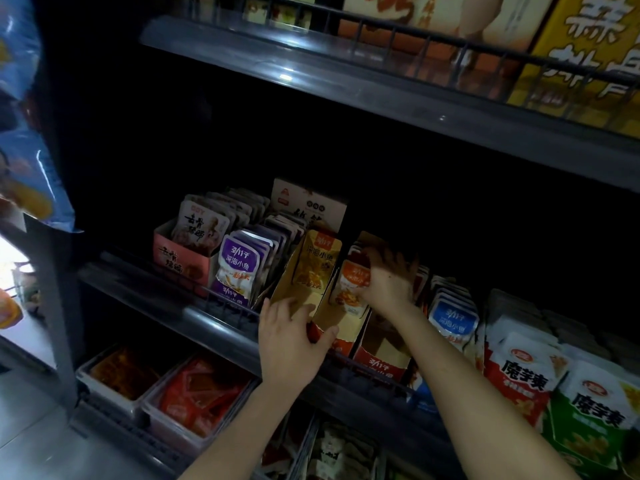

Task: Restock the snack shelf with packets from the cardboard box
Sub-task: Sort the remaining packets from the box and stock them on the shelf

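Head view: left hand (294, 341) is gripping the cardboard box (346, 323) steady. Right hand (391, 282), one o'clock, is pinching a packet (351, 285).

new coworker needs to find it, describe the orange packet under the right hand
On the dark middle shelf with the wire front rail, look where the right hand reaches. The orange snack packet it grips stands in an open brown cardboard box. The yellow packet is to its left, and the blue packets are further right.
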Demonstrator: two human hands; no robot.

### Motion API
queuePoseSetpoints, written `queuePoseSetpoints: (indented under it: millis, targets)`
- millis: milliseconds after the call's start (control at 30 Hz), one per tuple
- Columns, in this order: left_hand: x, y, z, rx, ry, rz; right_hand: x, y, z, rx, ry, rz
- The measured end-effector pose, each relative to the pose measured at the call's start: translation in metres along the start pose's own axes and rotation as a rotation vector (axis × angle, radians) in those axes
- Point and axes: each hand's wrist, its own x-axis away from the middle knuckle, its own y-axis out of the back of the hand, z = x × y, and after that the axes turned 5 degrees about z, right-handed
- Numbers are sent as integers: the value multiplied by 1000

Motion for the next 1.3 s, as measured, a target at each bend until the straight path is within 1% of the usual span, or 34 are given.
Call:
queuePoseSetpoints:
  millis: [100, 233, 300, 433, 633, 700, 767, 800, 933, 1033, 1133, 1300]
  targets:
    - [0, -1, 0, -9, -9, -11, 2, 0, -2, -95, 25, 33]
    - [0, -1, 1, -9, -15, -23, -3, -2, -4, -362, -18, 199]
    - [0, -1, 1, -14, -12, -27, -5, -1, -4, -446, -39, 238]
    - [0, -1, 1, -3, -8, -21, -10, -5, -10, -478, -53, 97]
    - [0, 0, 0, -12, -7, -10, -9, -10, -15, -553, -59, 135]
    - [-1, 0, -1, -18, -2, -4, -11, -9, -14, -583, -48, 42]
    - [-1, 1, -1, -20, -2, -2, -13, -11, -14, -540, -37, -73]
    - [-1, 1, -1, -19, -3, -2, -11, -9, -13, -515, -39, -100]
    - [0, 1, -1, -15, 2, 8, -7, -9, -12, -379, -22, -116]
    - [0, 2, -1, -14, -4, 11, -5, -11, -12, -357, -10, -119]
    - [0, 2, -1, -19, -4, 9, -4, -11, -11, -344, 20, -173]
    - [0, 4, -2, -10, -10, 16, -1, -8, -11, -348, 13, -185]
